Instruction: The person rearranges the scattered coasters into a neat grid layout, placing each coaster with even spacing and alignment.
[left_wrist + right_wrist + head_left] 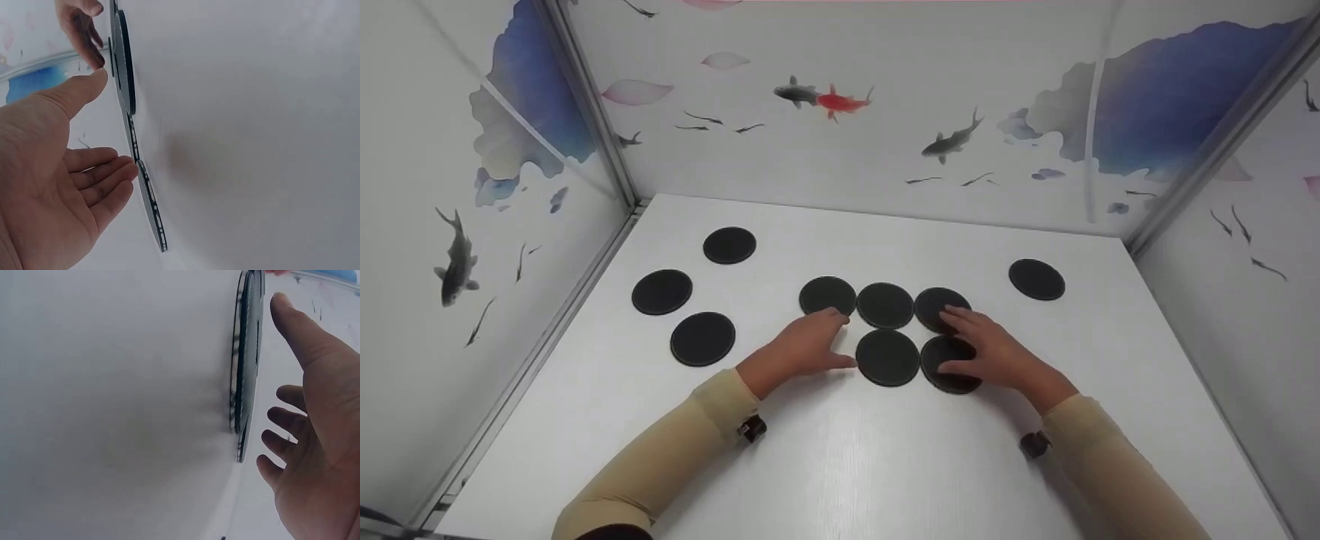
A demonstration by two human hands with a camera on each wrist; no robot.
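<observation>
Three black discs [661, 292] lie apart on the left of the white table [840, 472]. The left hand [802, 346], relaxed and grasping nothing, is at the leftmost of five clustered discs [887, 358]; the right hand [1001, 351], also released, is over the two right-hand ones, and a lone disc [1036, 279] lies beyond

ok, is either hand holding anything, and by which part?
Nothing is held: neither the left hand nor the right hand grips any of the black discs. Light contact can't be ruled out.
</observation>
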